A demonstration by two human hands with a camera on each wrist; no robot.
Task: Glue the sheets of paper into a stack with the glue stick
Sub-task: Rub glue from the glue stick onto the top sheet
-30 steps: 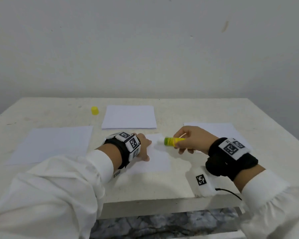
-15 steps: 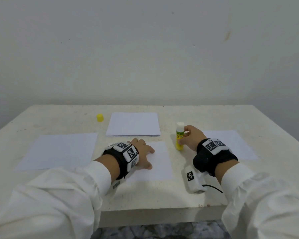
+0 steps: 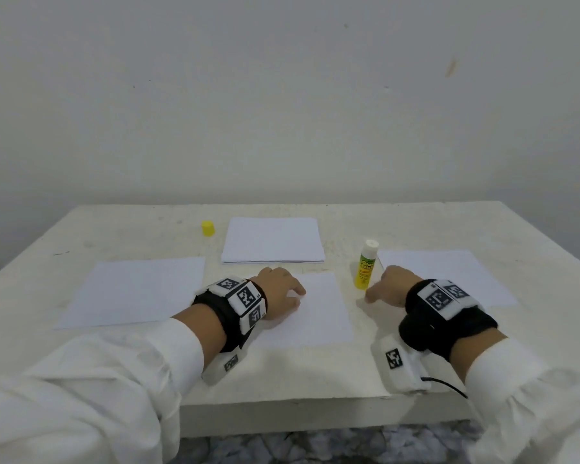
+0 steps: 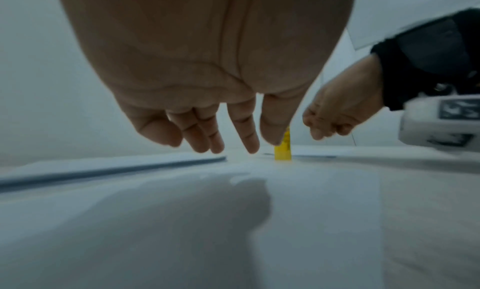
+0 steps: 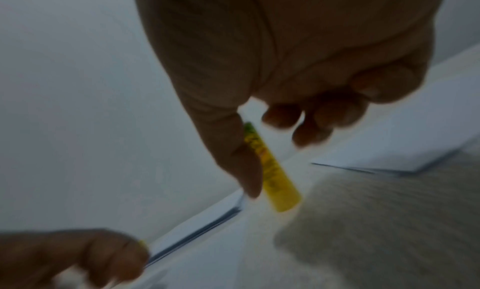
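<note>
The yellow glue stick (image 3: 365, 264) stands upright and uncapped on the table between the middle sheet (image 3: 318, 313) and the right sheet (image 3: 446, 272). My right hand (image 3: 385, 288) is just beside its base, fingers loosely curled, holding nothing; the wrist view shows the thumb near the glue stick (image 5: 275, 180) without gripping it. My left hand (image 3: 280, 291) rests on the middle sheet's left part with its fingers (image 4: 244, 127) extended over the paper (image 4: 233, 221). A stack of sheets (image 3: 273, 241) lies behind it.
The yellow cap (image 3: 208, 228) stands at the back, left of the stack. Another single sheet (image 3: 134, 291) lies at the left. The white table (image 3: 315, 386) ends in a front edge just below my wrists.
My right hand carried the glue stick off the middle sheet, stood it upright on the table, let go and drew back a little. My left hand stayed on the sheet.
</note>
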